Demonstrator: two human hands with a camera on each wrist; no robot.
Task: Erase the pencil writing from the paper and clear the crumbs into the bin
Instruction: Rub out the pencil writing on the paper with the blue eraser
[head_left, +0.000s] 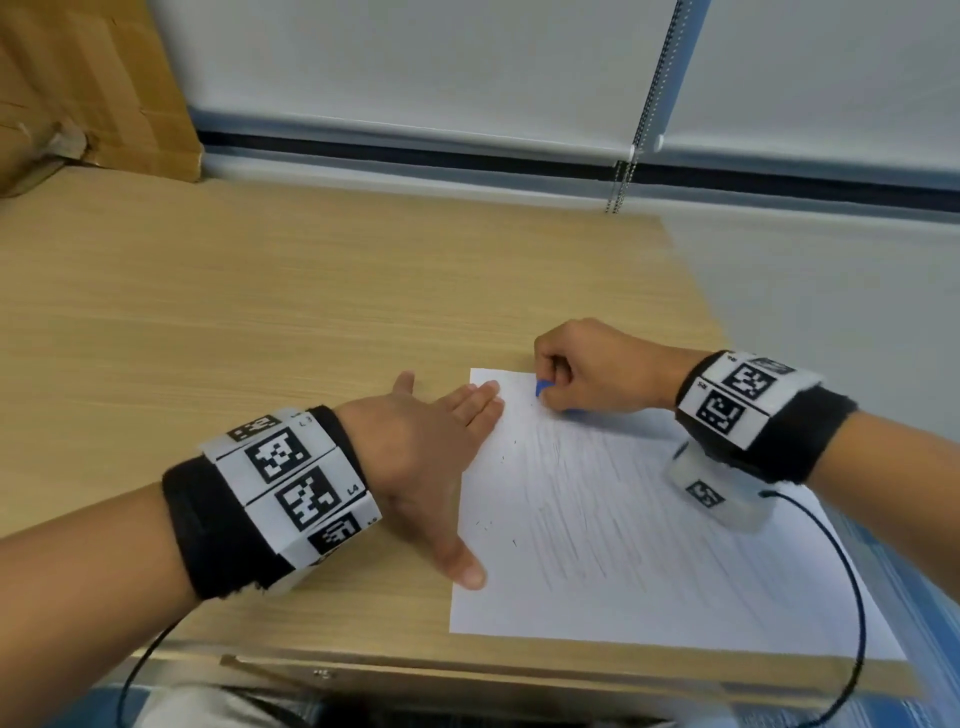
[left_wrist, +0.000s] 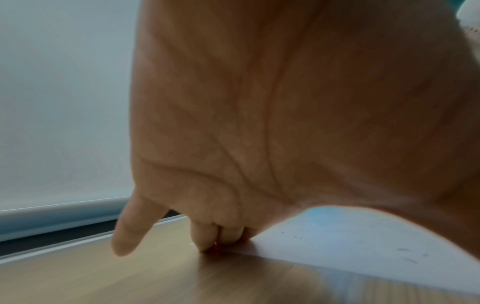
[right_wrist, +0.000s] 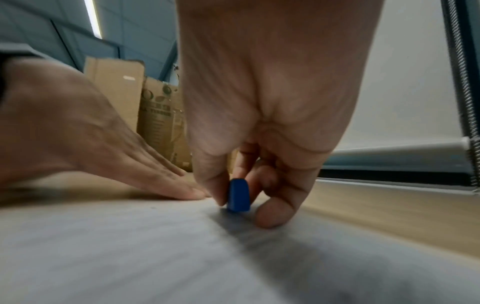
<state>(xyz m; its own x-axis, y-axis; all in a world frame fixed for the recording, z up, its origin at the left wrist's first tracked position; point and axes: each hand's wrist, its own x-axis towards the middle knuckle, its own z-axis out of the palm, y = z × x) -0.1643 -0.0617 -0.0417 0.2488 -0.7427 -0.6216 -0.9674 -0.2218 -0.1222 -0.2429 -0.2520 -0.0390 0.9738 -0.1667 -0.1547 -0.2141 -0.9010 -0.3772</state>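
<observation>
A white sheet of paper (head_left: 623, 519) with faint pencil strokes lies on the wooden desk (head_left: 260, 312) near its right front corner. My right hand (head_left: 587, 374) pinches a small blue eraser (head_left: 543, 387) and holds its tip down on the sheet's top edge. In the right wrist view the blue eraser (right_wrist: 237, 195) stands upright between thumb and fingers, touching the paper (right_wrist: 130, 246). My left hand (head_left: 431, 452) lies flat with straight fingers, pressing the paper's left edge. Dark crumbs (head_left: 501, 460) dot the sheet beside it. No bin is in view.
A cardboard box (head_left: 93, 88) stands at the desk's back left corner. A window blind with a bead chain (head_left: 641, 124) runs behind the desk. The desk's right edge drops off just beyond the paper. A black cable (head_left: 841, 571) loops from my right wrist.
</observation>
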